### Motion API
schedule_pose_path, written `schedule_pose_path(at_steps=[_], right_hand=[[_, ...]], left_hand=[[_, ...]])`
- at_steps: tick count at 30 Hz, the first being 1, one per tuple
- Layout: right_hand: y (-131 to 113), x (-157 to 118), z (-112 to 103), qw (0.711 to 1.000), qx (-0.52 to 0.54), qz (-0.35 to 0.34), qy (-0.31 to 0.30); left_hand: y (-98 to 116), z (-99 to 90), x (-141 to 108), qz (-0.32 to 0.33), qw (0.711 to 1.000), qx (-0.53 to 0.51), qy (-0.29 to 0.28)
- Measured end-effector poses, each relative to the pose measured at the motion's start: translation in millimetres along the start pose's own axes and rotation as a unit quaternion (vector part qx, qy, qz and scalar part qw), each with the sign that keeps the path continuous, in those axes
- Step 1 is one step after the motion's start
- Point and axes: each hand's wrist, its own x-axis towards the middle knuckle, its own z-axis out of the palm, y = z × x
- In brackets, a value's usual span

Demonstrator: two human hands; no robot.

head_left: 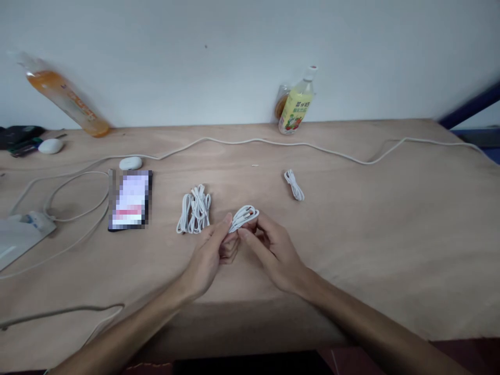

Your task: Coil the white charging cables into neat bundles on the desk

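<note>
A coiled white cable is held between my two hands above the wooden table. My left hand pinches its lower left end, thumb on top. Around its lower right side, my right hand has its fingers closed, the thumb near the middle of the coil. A small pile of bundled white cables lies just beyond my left hand. Farther back on the right, a single white bundle rests by itself on the table.
A phone and a white case lie on the wooden table at left. An orange bottle and a yellow bottle lean at the wall. A long white cord crosses the back.
</note>
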Motion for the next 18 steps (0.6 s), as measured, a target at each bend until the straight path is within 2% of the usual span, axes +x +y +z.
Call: schedule_pose_path(at_steps=[3, 6, 9, 12, 18], right_hand=[[1.9, -1.7, -0.1, 0.995, -0.079, -0.059, 0.026], [4.0, -3.8, -1.3, 0.973, -0.175, -0.139, 0.058], [5.6, -4.8, -2.4, 0.954, -0.228, -0.183, 0.071], [5.5, -5.0, -3.2, 0.952, -0.233, -0.187, 0.069], [3.5, -3.7, -4.9, 0.964, -0.215, -0.151, 0.047]], left_hand=[[2.7, 2.0, -1.1, -0.014, 1.0, -0.004, -0.006], [4.3, 3.8, -2.2, -0.026, 0.999, -0.014, -0.014], [4.4, 4.8, -2.7, -0.025, 0.999, -0.017, -0.011], [4.2, 4.9, -2.7, -0.025, 1.0, -0.014, -0.011], [3.0, 4.2, -2.9, -0.014, 1.0, -0.005, -0.011]])
